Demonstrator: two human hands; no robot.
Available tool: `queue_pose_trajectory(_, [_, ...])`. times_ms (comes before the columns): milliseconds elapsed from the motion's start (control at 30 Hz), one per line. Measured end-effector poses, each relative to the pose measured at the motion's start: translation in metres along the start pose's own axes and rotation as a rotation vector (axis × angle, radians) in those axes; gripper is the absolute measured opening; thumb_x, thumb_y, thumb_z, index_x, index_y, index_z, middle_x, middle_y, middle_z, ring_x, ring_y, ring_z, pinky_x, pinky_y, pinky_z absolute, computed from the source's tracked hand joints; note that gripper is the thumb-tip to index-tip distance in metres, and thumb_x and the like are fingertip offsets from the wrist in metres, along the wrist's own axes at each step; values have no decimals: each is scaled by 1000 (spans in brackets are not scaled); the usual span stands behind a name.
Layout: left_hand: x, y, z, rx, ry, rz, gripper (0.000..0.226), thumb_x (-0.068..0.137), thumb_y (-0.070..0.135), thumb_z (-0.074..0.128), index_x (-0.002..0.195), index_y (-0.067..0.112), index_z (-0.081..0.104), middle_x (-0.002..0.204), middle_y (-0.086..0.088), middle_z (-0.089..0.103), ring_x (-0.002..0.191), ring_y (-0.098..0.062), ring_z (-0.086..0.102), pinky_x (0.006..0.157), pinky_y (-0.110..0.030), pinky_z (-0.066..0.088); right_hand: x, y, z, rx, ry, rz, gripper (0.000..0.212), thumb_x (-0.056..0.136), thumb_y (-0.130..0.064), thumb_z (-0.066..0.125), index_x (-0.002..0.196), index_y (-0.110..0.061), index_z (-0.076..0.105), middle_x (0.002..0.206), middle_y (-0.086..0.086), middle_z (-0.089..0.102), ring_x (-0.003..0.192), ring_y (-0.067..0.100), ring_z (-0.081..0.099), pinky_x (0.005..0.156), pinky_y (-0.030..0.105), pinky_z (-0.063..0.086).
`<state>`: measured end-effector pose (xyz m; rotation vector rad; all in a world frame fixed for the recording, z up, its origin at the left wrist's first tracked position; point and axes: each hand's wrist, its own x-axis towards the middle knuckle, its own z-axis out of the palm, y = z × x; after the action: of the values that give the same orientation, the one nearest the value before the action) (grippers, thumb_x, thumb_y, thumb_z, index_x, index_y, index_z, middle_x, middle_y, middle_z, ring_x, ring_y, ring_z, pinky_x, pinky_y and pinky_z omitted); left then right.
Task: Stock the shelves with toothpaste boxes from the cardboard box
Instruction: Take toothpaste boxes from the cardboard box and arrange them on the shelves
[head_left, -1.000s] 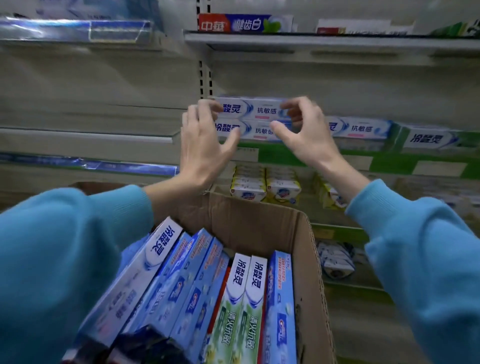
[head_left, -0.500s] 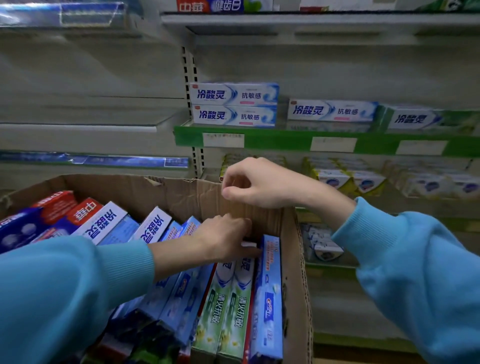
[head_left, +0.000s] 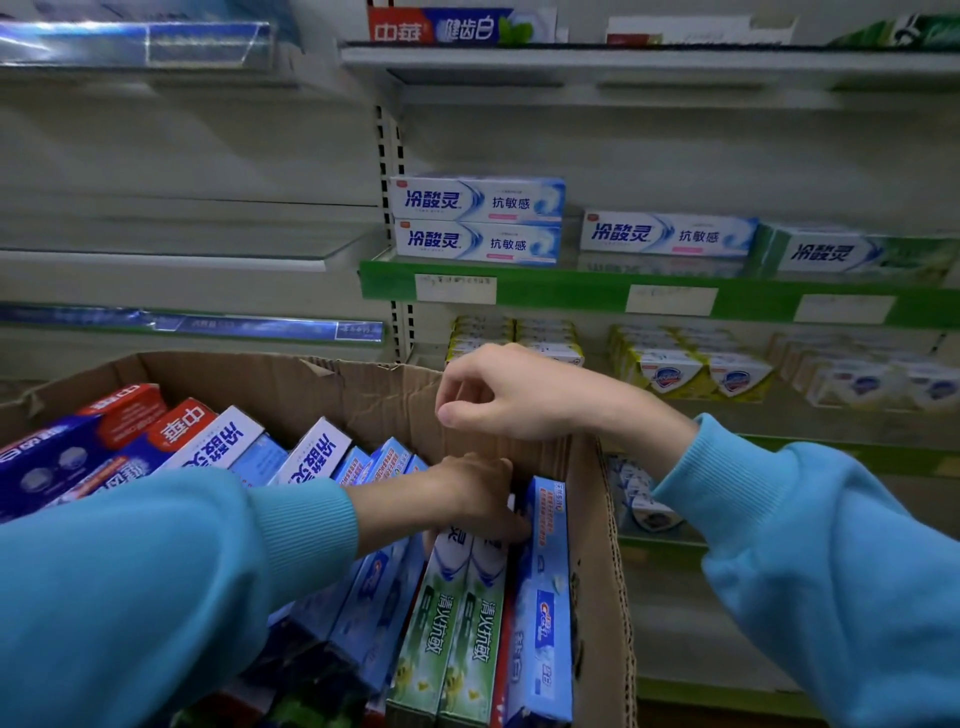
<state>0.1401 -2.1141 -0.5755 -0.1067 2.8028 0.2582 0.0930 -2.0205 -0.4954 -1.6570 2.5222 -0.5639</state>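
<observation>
An open cardboard box (head_left: 605, 525) in front of me is packed with upright toothpaste boxes. My left hand (head_left: 467, 499) reaches into its right side and grips the top ends of two green toothpaste boxes (head_left: 452, 634), thumb against a light-blue Crest box (head_left: 545, 597). Fingers curled and holding nothing, my right hand (head_left: 509, 395) hovers over the carton's far rim. On the green-edged shelf (head_left: 571, 291) above, two white-and-blue toothpaste boxes (head_left: 478, 221) lie stacked at the left end.
Further right on that shelf lie a single white-and-blue box (head_left: 667, 234) and a green-and-white one (head_left: 852, 252). Soap packs (head_left: 691, 369) fill the shelf below. Red and blue boxes (head_left: 130, 415) fill the carton's left side. A top shelf (head_left: 623, 57) carries more boxes.
A second ago both hands were up at the shelf on the stacked white-and-blue boxes. They let go and came down; the left went into the carton, the right stopped above its rim.
</observation>
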Motion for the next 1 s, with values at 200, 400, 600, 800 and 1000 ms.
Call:
queue_pose_trajectory(200, [-1, -2, -4, -85, -76, -69, 53, 88, 44, 71, 134, 24, 52, 122, -5, 59, 97, -26, 70, 62, -39, 64, 3, -4, 0, -2, -6, -13, 19, 95, -36, 59, 101, -23, 71, 95, -11, 70, 88, 3, 64, 79, 32, 54])
queue_pose_trajectory(400, [-4, -3, -3, -160, -66, -79, 52, 88, 43, 71, 134, 26, 52, 122, -4, 56, 99, -27, 69, 62, -43, 64, 6, -4, 3, 2, -3, -13, 18, 95, -38, 59, 101, -24, 70, 94, -11, 69, 86, 1, 63, 73, 24, 50])
queue_pose_trajectory(600, [1, -3, -4, -79, -17, -32, 23, 87, 44, 70, 76, 32, 54, 85, 5, 57, 76, -15, 60, 67, -37, 61, 7, 0, 4, 17, 0, -12, 18, 94, -39, 59, 100, -25, 70, 92, -12, 70, 85, 0, 64, 75, 28, 53])
queue_pose_trajectory(800, [7, -10, 1, 15, 66, -22, 34, 75, 58, 69, 89, 28, 64, 97, 0, 65, 97, -23, 61, 75, -36, 52, 7, 2, 3, 31, 4, -11, 19, 93, -37, 59, 99, -24, 71, 92, -11, 72, 84, 2, 65, 76, 30, 55])
queue_pose_trajectory(1000, [-3, -2, -5, -28, 237, 12, 30, 77, 42, 73, 72, 21, 53, 74, 2, 54, 77, -22, 58, 58, -30, 44, 9, 5, 0, 48, 30, -15, 17, 92, -36, 60, 96, -24, 71, 88, -11, 72, 84, 1, 65, 75, 27, 53])
